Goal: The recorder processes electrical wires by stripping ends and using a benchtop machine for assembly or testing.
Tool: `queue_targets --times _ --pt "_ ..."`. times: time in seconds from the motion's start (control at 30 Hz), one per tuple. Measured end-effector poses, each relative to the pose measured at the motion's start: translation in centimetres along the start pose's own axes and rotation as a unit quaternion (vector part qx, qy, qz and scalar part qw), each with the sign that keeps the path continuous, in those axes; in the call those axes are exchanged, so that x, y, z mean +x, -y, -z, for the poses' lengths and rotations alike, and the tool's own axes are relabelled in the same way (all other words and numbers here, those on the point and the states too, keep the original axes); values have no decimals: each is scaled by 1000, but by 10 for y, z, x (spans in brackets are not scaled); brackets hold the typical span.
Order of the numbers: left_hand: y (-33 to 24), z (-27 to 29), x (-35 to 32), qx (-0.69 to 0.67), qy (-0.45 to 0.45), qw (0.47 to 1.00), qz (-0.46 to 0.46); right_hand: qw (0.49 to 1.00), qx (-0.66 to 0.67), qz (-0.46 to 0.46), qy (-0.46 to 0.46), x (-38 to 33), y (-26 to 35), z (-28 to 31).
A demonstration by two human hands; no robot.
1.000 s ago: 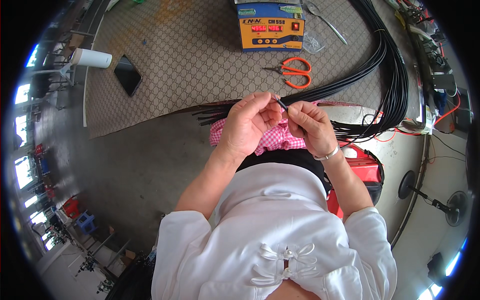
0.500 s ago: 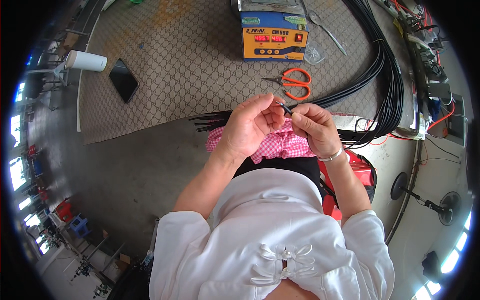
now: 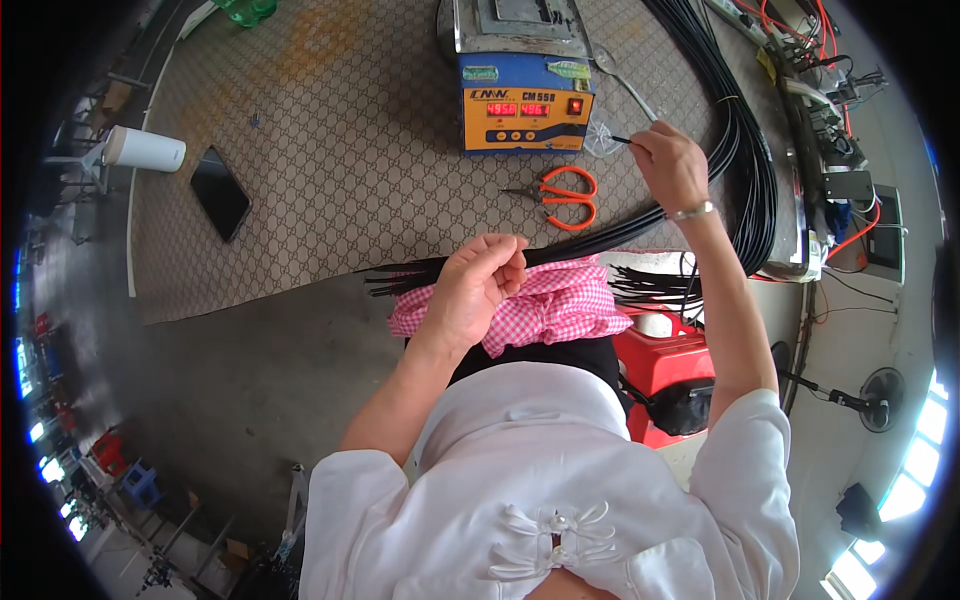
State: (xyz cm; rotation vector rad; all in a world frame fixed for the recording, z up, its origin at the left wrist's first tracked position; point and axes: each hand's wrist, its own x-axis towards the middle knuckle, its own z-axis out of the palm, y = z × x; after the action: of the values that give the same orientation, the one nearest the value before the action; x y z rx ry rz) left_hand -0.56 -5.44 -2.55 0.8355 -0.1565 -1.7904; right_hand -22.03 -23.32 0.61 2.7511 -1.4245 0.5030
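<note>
My right hand [image 3: 672, 168] is stretched out past the right side of a blue and yellow box [image 3: 525, 110], pinching a thin black cable [image 3: 622, 140]. The cable's tip points left, over a small clear plastic bag [image 3: 600, 138]. Closer to me, my left hand [image 3: 480, 285] is closed, thumb against curled fingers; anything in it is hidden. It is in front of the near edge of the table, beside the ends of a black cable bundle [image 3: 630, 232]. Orange-handled scissors [image 3: 570, 198] lie on the table between the box and my left hand.
The box has lit red displays and a metal top. A metal spoon [image 3: 625, 82] lies beside it. At the left are a phone [image 3: 220, 195] and a white cup [image 3: 145, 150]. Pink checked cloth [image 3: 540, 310] covers my lap; a red case [image 3: 665, 365] stands to its right.
My right hand has moved up and right, away from my left hand, carrying the black cable to the plastic bag. My left hand has curled its fingers in. The view has shifted slightly.
</note>
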Motion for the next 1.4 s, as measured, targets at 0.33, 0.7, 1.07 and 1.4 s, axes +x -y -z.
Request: queue_targets --times 0.33,0.7,1.07,1.4 --pt "1 14 2 -5 -18 1000 12 978 -143 7 151 27 -5 -9" --pt "1 22 6 -8 -28 1000 13 978 -139 26 152 28 -9 5" --pt "-3 29 5 -20 -51 998 13 996 79 47 -6 116 19 50" --pt "-4 40 4 -44 -57 997 17 998 -43 30 39 181 52 25"
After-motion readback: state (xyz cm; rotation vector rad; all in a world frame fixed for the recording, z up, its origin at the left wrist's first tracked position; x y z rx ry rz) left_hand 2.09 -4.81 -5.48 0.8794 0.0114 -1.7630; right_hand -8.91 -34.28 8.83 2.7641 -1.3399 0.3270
